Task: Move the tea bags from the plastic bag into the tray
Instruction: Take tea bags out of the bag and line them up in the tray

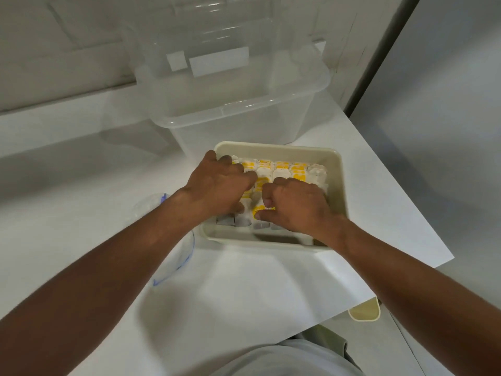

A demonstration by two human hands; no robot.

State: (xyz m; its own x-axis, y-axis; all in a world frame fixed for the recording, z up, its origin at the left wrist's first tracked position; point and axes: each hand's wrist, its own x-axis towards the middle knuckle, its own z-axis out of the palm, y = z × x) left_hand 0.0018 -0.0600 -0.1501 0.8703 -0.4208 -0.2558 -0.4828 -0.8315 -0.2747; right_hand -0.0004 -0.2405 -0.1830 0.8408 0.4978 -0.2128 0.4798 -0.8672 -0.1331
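Pinching tea bag [260, 209] w/ R hand [295, 204] | L hand [217, 185] atop others, grip unclear | yellow tags [280, 165] illegible

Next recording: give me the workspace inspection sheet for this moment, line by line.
Surface: white table, plain.
Job's things: cream tray near the table's right edge, holding rows of yellow-tagged tea bags; clear plastic bag lies left of the tray, partly under the left forearm, contents not discernible.
Clutter: large clear storage bin behind the tray; cream container shows below the table's near edge.
Hands: left hand rests on the tea bags with fingers bent, grip unclear; right hand pinches one tea bag between thumb and forefinger.
Cables: nothing seen.
Surroundings: pale wall behind the bin.
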